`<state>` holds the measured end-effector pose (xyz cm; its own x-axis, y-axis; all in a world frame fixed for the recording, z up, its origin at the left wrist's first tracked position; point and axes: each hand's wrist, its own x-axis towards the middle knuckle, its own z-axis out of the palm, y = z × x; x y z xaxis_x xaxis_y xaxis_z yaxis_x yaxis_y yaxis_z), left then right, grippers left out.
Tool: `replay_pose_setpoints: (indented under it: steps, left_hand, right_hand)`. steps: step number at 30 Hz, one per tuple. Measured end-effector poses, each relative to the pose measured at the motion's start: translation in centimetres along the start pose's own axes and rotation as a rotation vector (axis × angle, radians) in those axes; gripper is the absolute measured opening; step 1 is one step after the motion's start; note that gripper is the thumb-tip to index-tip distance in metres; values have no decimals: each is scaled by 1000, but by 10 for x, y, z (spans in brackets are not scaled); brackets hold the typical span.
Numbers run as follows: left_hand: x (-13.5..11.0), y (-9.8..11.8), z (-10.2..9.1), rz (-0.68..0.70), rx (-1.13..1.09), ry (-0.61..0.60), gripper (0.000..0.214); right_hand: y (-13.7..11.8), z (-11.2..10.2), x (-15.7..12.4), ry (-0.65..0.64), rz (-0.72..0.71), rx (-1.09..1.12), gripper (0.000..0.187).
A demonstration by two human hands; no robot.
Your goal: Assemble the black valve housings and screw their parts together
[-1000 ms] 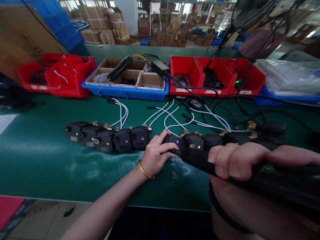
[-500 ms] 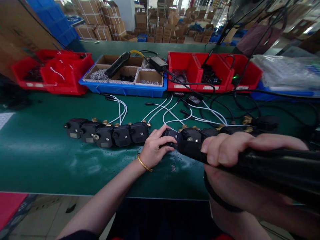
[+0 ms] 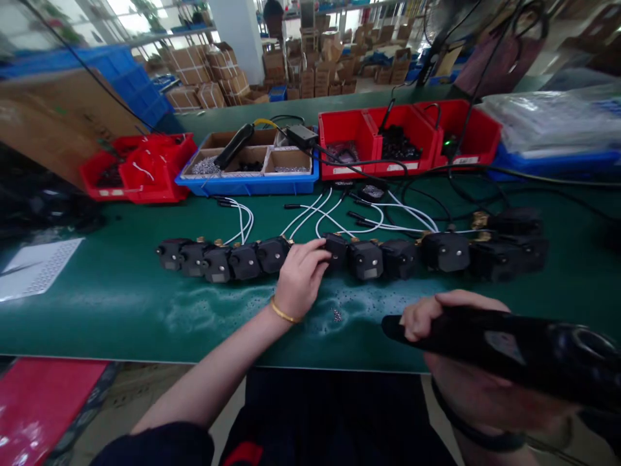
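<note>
My left hand (image 3: 301, 275), with a gold bracelet at the wrist, has its thumb and fingers closed on a black boxy housing (image 3: 336, 252) in the middle of a row. My right hand (image 3: 436, 317) is wrapped round a long black electric screwdriver (image 3: 478, 333), whose narrow end points left, above the table and apart from the housings. Beside the held piece stand similar housings with brass fittings, such as one to its right (image 3: 366, 260) and one to its left (image 3: 272, 255). A small pile of screws (image 3: 337, 315) lies in front of them.
White cables (image 3: 310, 213) run behind the row. At the back are a blue tray (image 3: 242, 186) with cardboard compartments, red bins (image 3: 407, 167) and more red bins (image 3: 150, 188) at left. A printed sheet (image 3: 43, 265) lies at left. Black cables cross the right side.
The screwdriver has come off the middle housing and moved toward me and to the right in my right hand. My left hand stays at the housing. The view has shifted.
</note>
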<state>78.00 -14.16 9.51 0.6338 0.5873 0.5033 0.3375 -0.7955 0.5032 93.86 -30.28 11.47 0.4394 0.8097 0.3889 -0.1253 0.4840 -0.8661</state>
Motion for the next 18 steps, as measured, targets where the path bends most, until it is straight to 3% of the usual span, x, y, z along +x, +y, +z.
replay_pose_setpoints:
  steps: [2,6,16,18]
  left_hand:
    - [-31,6,6,-62,-45,4,10]
    - [-67,14,16,-160,-23,-178,13]
    - [-57,25,24,-153,101,-334,12]
    - [-59,27,23,-149,85,-320,11]
  right_hand:
    - [-3,5,-2,-16,-13,-13,49]
    - [-12,14,3,15,20,-25,51]
    - [-13,17,0,67,10,-45,57]
    - [-11,14,-5,75,33,-41,57]
